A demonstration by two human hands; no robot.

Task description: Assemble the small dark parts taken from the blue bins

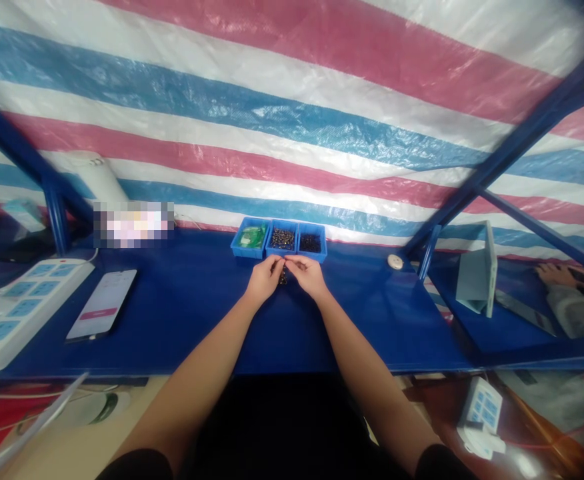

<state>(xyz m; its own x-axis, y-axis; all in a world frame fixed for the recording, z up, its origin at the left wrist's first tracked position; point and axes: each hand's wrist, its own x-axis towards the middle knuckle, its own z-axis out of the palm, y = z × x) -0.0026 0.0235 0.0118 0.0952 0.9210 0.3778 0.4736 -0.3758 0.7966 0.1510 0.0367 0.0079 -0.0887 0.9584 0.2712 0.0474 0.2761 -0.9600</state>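
My left hand (266, 275) and my right hand (307, 272) meet over the middle of the table, fingertips pinched close together. What sits between the fingertips is too small to make out. Just below them, small dark and gold-coloured pieces (283, 277) show in the gap between the hands. Right behind the hands stand three blue bins in a row. A green plastic packet (252, 236) lies in the left bin (248, 253). Small dark and brassy parts (283, 238) fill the middle one, and small black parts (311, 242) lie in the right bin (314, 256).
On the blue table (187, 320) a phone (103, 305) and a white power strip (32, 307) lie at left. A round pale object (395, 261) is at right, before a blue frame post (428, 253). Beyond it are a propped tablet (477, 273) and another person's hands (557, 275).
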